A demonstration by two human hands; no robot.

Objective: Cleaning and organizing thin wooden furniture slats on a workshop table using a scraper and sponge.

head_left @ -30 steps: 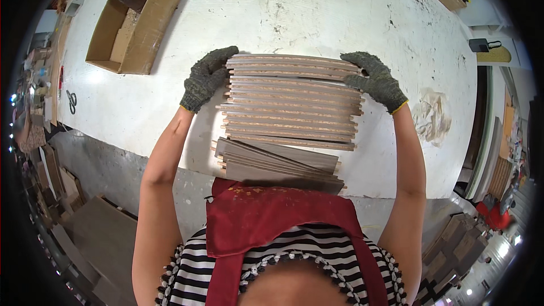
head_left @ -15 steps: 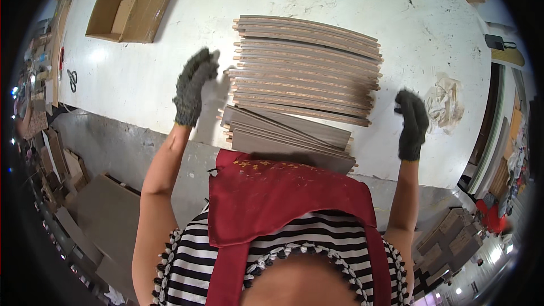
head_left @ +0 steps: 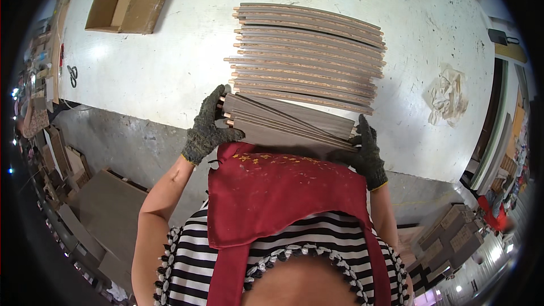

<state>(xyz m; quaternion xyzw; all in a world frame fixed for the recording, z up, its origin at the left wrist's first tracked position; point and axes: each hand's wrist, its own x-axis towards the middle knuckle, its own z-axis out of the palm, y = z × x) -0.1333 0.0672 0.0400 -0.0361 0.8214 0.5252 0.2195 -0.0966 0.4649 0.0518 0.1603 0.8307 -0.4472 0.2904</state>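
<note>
A small bundle of grey-brown boards lies at the table's near edge, against my red apron. Wooden dowels stick out of the board ends, and a few boards lie askew. My left hand, in a dark knit glove, is closed round the left ends with the thumb over the nearest board. At the opposite ends, my gloved right hand grips the same bundle; part of its thumb side is in shadow near the apron. Just beyond lies a larger row of similar boards, raw edges up, touched by neither hand.
The white table carries an open cardboard box at the far left and scissors near its left edge. A crumpled, stained cloth lies to the right. Stacked panels stand on the floor at left.
Both hands came down and inward from open air beside the large row to the two ends of the near bundle, and now grip it. The boards look much the same.
</note>
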